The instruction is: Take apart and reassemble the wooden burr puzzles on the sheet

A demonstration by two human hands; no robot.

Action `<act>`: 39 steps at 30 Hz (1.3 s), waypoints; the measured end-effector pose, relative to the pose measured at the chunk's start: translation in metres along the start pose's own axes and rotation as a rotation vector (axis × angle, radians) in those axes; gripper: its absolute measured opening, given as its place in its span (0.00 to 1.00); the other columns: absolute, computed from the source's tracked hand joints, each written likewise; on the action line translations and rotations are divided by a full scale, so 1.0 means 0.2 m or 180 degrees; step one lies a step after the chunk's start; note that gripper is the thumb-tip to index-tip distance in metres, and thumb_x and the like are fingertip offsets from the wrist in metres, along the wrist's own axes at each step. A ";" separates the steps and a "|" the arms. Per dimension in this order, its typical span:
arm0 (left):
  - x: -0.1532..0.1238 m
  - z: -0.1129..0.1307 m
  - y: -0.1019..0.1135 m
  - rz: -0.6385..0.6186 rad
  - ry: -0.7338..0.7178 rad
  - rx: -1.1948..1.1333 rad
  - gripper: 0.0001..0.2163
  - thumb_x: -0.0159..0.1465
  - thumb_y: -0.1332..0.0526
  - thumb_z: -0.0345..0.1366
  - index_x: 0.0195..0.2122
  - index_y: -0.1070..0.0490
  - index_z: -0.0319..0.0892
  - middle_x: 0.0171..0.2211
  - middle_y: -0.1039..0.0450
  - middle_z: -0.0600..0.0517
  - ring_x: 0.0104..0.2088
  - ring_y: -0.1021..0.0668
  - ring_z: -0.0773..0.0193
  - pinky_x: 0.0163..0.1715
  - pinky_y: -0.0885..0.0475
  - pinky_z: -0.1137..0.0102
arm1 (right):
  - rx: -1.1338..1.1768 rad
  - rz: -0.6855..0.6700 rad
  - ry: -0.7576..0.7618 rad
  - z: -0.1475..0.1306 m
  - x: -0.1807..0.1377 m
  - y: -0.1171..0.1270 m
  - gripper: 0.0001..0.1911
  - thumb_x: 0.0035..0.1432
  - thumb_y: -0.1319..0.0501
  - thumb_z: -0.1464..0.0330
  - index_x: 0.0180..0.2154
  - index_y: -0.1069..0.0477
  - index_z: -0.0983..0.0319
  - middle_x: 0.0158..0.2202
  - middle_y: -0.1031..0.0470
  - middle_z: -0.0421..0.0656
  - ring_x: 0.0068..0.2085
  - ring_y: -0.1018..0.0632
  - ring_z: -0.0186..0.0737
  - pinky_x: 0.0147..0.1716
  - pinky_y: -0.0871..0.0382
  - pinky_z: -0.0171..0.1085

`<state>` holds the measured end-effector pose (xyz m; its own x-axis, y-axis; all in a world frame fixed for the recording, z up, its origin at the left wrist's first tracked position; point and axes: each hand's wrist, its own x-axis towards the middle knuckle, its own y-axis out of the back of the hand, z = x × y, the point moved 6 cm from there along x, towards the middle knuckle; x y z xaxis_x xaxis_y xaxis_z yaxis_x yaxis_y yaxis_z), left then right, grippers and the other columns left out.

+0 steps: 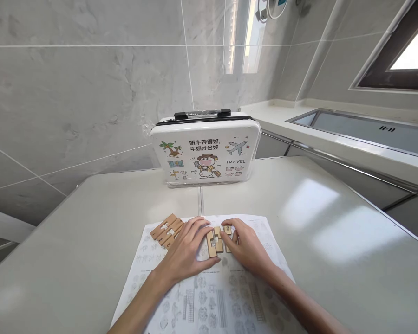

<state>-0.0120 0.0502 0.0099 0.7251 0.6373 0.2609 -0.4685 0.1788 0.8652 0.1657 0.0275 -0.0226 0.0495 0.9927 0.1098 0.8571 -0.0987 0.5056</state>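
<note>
Notched wooden puzzle pieces lie on a printed instruction sheet point(209, 297). My left hand point(184, 253) curls around the left side of an upright notched piece point(211, 248), index finger by its top end and thumb by its bottom end. Against that piece stands a second notched piece point(218, 246), touched by fingertips of my right hand point(245, 243). Those fingers are bent over a piece marked 3 point(227, 229), partly covering it. Left of my left hand, several numbered wooden pieces point(165, 230) lie side by side at a slant, partly hidden by that hand.
A white cartoon-printed case point(205, 157) in clear plastic stands at the back of the pale table point(101, 222), before a grey tiled wall point(90, 93). A counter with a sink point(362, 132) runs along the right, below a dark-framed window point(397, 60).
</note>
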 end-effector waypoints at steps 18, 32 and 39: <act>0.01 0.03 0.03 0.0214 -0.0068 -0.0108 0.32 0.63 0.28 0.47 0.66 0.35 0.51 0.61 0.27 0.43 0.62 0.26 0.43 0.61 0.29 0.50 | 0.0845 -0.0612 0.0220 -0.09 -0.03 -0.07 0.14 0.68 0.40 0.67 0.54 0.28 0.56 0.44 0.18 0.45 0.40 0.17 0.45 0.41 0.22 0.42; 0.01 -0.04 0.14 0.0280 -0.0039 0.0237 0.20 0.65 0.39 0.30 0.57 0.25 0.53 0.48 0.19 0.48 0.53 0.22 0.48 0.52 0.26 0.54 | 0.1039 -0.0558 0.0146 -0.10 -0.03 -0.05 0.16 0.67 0.42 0.72 0.55 0.28 0.56 0.45 0.15 0.45 0.49 0.15 0.47 0.51 0.24 0.47; 0.02 -0.10 0.18 0.0278 0.0099 0.0368 0.17 0.66 0.38 0.35 0.56 0.25 0.51 0.50 0.19 0.48 0.54 0.23 0.47 0.55 0.28 0.54 | 0.0900 -0.0317 -0.0007 -0.07 -0.01 -0.02 0.13 0.64 0.43 0.74 0.48 0.27 0.58 0.37 0.15 0.42 0.42 0.15 0.45 0.46 0.26 0.43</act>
<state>-0.0372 0.0743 0.0330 0.6673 0.6698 0.3255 -0.4665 0.0353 0.8838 0.1551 0.0254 -0.0126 -0.0412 0.9967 0.0697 0.9666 0.0221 0.2553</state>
